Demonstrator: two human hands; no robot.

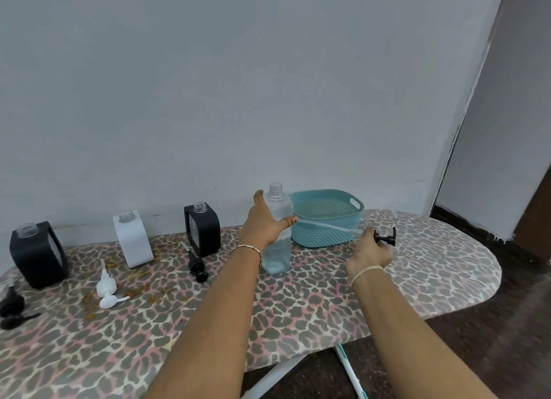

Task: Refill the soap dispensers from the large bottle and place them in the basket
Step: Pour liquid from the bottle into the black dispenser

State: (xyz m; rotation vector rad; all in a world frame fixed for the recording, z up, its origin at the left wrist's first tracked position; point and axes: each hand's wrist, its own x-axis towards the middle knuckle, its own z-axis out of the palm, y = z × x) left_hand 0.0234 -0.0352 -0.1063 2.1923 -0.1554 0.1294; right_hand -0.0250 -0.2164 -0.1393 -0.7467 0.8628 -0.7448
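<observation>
Far to the left of the left hand stands a black dispenser (38, 254) with its neck open and its black pump (12, 306) lying in front of it. Nearer the hand is a white dispenser (132, 239), also open, with a white pump (105, 288) lying on the leopard-print board (298, 309). A second black dispenser (202, 230) stands just left of the left wrist, its own pump (196, 264) lying at its foot.

The left hand (264, 222) grips the large bottle (278, 234), thumb across the front and fingers behind. The bottle stands upright on the board, uncapped, with liquid low in it. Between the two hands and a little beyond them sits the basket (326, 216), with no dispenser to be seen in it.

The right hand (368, 254), blurred, pinches the long-tubed pump (386, 237), whose tube reaches back toward the bottle but is clear of its neck.

The step in hand looks like opening the large bottle, so no pouring has begun. Next, the right hand probably needs to lay that pump down, then the bottle has to be lifted and carried left to an open neck. The necks are narrow, so the tilt should be slow and steady
</observation>
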